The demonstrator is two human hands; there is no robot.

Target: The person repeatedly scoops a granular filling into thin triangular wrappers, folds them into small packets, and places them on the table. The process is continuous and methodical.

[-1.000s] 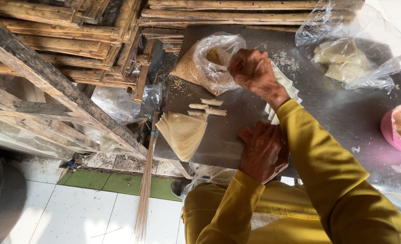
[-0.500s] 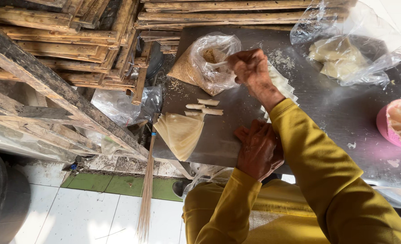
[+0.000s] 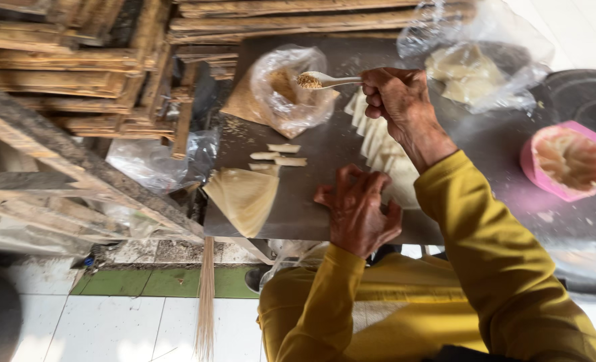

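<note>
Lifted out of the clear plastic bag point(image 3: 291, 94) since the earlier frame, the right hand point(image 3: 395, 97) now grips a pale spoon point(image 3: 328, 81) heaped with brown crumbly filling, held just above the bag's mouth. Taking that bag as the landmark: the row of pale wrapper strips point(image 3: 371, 134) lies to its right, under the right hand; three small finished rolls point(image 3: 278, 155) lie just below it; a folded stack of thin wrappers point(image 3: 244, 198) sits farther below, at the edge of the dark desk point(image 3: 311, 201). The left hand point(image 3: 358, 211) rests below and right of the bag, fingers bent, pressing the desk and holding nothing. This looks like the filling step; next the spoonful needs a steady, level carry to a strip.
</note>
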